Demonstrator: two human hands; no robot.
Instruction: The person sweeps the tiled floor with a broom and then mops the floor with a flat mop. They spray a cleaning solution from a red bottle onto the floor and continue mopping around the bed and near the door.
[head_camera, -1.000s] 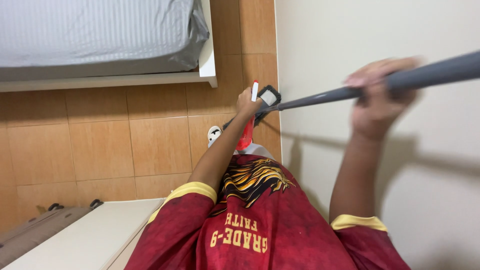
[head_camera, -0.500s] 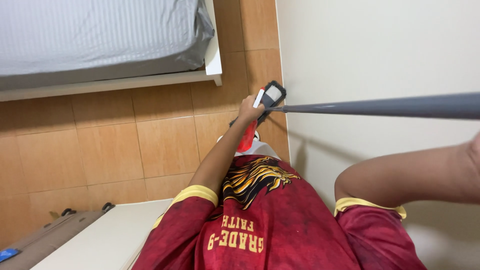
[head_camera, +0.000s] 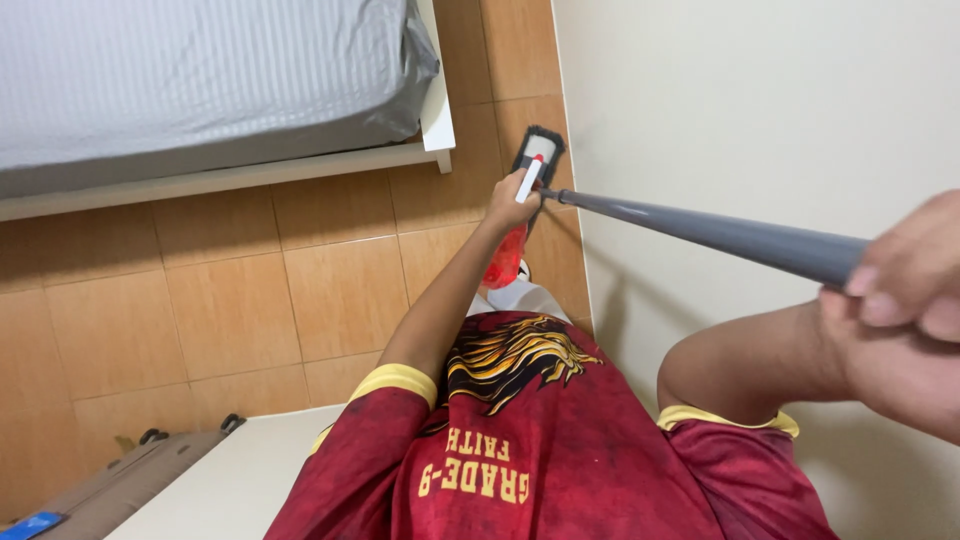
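Mop handle, a long grey pole, runs from the right hand near the camera down to the flat mop head on the tiled floor, tight against the wall. The right hand is closed around the upper end of the pole, probably to steady it at a slant. The left hand reaches far down, fingers curled around a small white and red piece just beside the joint where pole meets head; a red part shows just below that hand, though what it is cannot be told. Beyond the left hand stands a bed with a grey striped cover. No container shows; a case with wheels lies shut, well apart from both hands.
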